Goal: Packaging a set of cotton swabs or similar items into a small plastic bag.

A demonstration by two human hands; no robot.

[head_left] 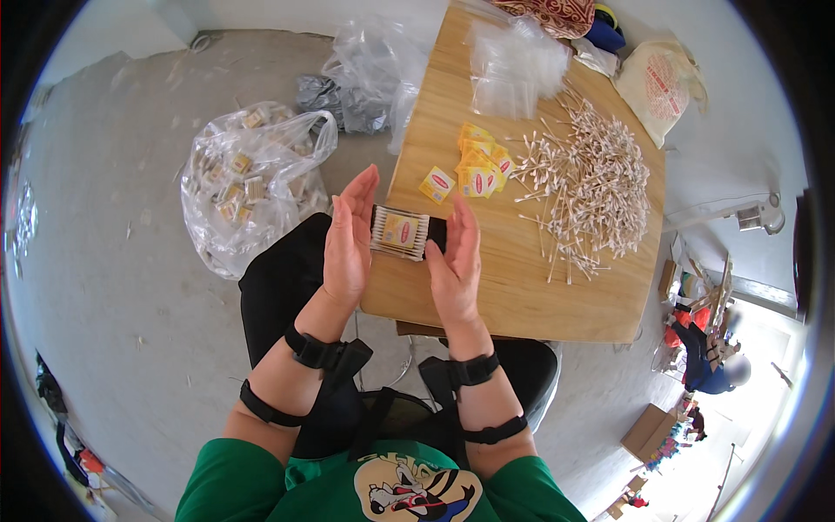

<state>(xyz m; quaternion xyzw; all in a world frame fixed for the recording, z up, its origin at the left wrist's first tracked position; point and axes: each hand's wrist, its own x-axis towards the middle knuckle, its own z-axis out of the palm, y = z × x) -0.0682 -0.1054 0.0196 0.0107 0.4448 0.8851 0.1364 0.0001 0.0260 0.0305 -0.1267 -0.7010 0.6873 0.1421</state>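
A flat pack of cotton swabs (399, 233) with a yellow card at its front lies at the table's left edge. A small black piece (440, 231) shows at its right side; its kind I cannot tell. My left hand (350, 244) is upright beside the pack's left side, fingers stretched and together. On the other side my right hand (457, 265) is also open, its thumb close to the pack's lower right corner. Whether either palm touches the swabs is unclear. Beyond my right fingertips lie several yellow cards (478, 174), one apart from the pile.
A heap of loose cotton swabs (600, 183) covers the right of the wooden table (522, 300). Clear plastic bags (513, 74) lie at its far end. On the floor at left stands a clear sack (230, 187) of swab packs. Another person (709, 361) sits far right.
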